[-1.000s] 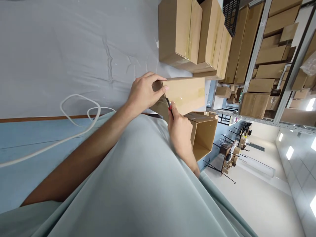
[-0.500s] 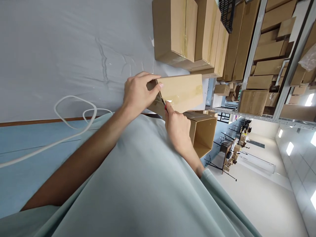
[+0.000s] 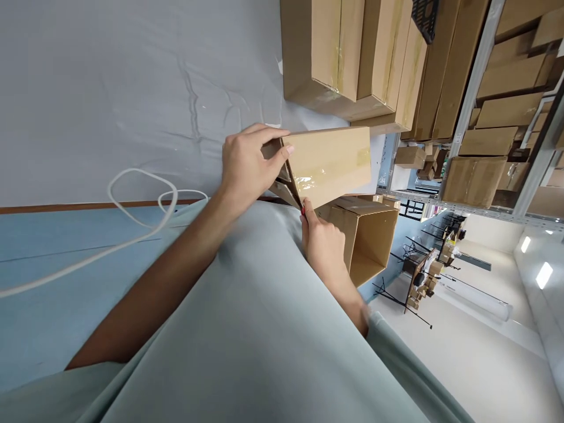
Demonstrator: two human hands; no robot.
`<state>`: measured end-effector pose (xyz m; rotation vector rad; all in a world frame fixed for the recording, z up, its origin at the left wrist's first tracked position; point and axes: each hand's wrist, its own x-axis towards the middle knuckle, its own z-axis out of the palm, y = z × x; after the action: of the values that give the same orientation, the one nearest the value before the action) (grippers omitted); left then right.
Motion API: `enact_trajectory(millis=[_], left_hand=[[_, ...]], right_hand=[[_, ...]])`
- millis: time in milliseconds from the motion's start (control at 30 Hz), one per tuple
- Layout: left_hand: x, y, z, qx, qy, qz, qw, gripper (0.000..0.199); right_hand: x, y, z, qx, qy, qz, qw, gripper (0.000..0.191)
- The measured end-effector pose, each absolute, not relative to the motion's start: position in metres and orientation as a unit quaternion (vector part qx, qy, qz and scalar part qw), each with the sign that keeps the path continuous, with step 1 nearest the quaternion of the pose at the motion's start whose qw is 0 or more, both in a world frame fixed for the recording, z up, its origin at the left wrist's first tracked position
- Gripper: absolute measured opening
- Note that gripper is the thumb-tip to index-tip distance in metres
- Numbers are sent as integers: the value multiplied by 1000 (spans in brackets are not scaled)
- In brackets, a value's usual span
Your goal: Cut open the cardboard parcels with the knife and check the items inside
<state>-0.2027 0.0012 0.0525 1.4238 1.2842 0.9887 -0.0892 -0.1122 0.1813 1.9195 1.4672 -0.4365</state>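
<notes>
A small cardboard box [image 3: 332, 161] with shiny clear tape lies at the near edge of the grey-covered table. My left hand [image 3: 252, 164] grips its left end, thumb on the top face and fingers over the far edge. A gap shows along that end, below the thumb. My right hand [image 3: 324, 241] is closed around a small red and dark tool [image 3: 302, 210], mostly hidden by the fingers. The tool's tip meets the box's near left corner, and the index finger rests against the cardboard there.
Taped boxes [image 3: 326, 53] stand at the table's far right. An open box [image 3: 372, 244] is right of my right hand. A white cable [image 3: 170, 205] loops over the table edge at left. Shelves of boxes [image 3: 489, 132] rise at right.
My right hand has moved down toward me along the box's left edge with the tool. The gap at that end is wider. My left hand keeps its hold, and the view has shifted slightly.
</notes>
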Motion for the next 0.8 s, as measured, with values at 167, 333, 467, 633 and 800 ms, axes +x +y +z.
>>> enact_trajectory(millis=[167,333,467,633,800], left_hand=[[-202,-3,59,540,541,407,500,46],[-196,5,62,492,550,445,507,66],[-191,18,61,489,568,464,472,54],[-166,21,83,578,616,438,307,42],[-73,12,107,725,534,338,273,33]], right_hand=[[-66,-126,194,755,582,-194,233,56],[20,-103,192,850,516,-98,-29,54],[97,-77,162,888,445,-56,-105,47],[133,-69,134,865,441,-178,-158,49],[145,-66,122,838,458,-236,-180,44]])
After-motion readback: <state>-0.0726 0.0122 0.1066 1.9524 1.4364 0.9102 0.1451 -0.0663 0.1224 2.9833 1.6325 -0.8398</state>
